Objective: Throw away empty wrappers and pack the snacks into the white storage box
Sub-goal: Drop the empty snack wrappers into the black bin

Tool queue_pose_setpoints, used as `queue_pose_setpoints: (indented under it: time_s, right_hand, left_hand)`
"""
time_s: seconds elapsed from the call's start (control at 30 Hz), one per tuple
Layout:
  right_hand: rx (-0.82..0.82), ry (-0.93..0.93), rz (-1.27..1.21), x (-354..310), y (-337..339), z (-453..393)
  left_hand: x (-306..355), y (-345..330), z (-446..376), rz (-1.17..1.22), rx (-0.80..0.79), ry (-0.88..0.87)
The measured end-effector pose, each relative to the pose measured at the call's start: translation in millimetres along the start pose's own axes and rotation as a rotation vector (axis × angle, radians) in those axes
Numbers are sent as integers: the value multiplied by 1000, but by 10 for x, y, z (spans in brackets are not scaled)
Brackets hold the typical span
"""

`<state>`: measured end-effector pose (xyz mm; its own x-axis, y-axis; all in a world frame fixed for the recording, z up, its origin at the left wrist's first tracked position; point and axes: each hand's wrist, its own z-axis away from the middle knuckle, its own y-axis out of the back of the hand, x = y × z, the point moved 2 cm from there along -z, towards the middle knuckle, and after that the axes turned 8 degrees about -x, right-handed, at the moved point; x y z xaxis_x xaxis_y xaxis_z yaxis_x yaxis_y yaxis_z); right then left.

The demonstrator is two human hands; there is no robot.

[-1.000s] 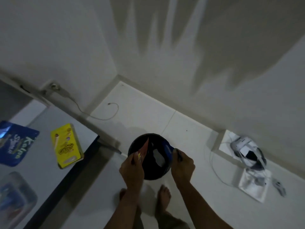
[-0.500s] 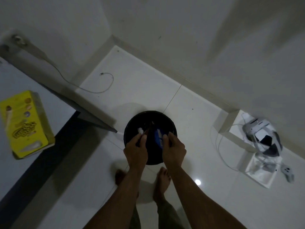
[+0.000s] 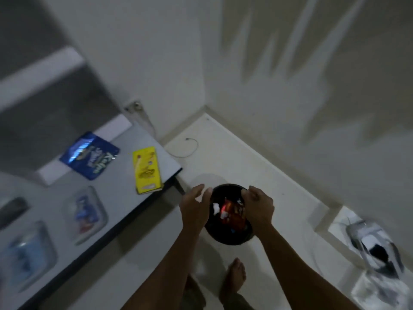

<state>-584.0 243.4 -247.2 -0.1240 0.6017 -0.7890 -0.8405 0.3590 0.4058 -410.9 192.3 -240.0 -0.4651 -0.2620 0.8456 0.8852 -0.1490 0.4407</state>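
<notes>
From the head camera, a black round bin (image 3: 230, 236) is sitting on the pale tiled floor (image 3: 257, 166), and both hands are hovering over its mouth. The left hand (image 3: 194, 208) is spreading open at the bin's left rim, fingers apart and nothing in it. The right hand (image 3: 259, 205) is curling loosely at the right rim; whether its fingers are pinching anything cannot be told. Between the two hands, inside the bin, a red-and-orange wrapper (image 3: 232, 214) is lying beside a small white scrap (image 3: 216, 207), apart from the left palm and just beside the right hand's knuckles.

Half a second ago both hands were gripping wrappers close together over the bin; now they are parting, the left having let go, and the wrapper is resting in the bin. The camera is also tilting up and left, bringing more of the grey table (image 3: 125, 193) into view.

On that table a yellow snack box (image 3: 147, 170) is lying near the corner, its print too blurred to read. Beside it a blue pouch (image 3: 90, 154) is showing white lettering that reads roughly "Kelpe". Two clear-lidded containers (image 3: 86, 212) with blue contents are blurring at the table's near side. Bare feet (image 3: 233, 278) are standing below the bin.
</notes>
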Motion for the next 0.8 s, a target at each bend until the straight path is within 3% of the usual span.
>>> queue_pose_setpoints:
  time_s: [0.13, 0.3, 0.6, 0.8]
  right_hand:
    - [-75, 31, -177, -497, -143, 335]
    - [-137, 107, -246, -946, -573, 682]
    - [-194, 197, -35, -1071, -1631, 1138]
    - [-195, 248, 117, -1176, -2117, 1074]
  left_hand:
    - [159, 752, 179, 84, 109, -30]
    - [-96, 1590, 317, 61, 213, 7]
    - [-703, 2558, 432, 74, 296, 114]
    - [-845, 2892, 76, -5, 375, 162]
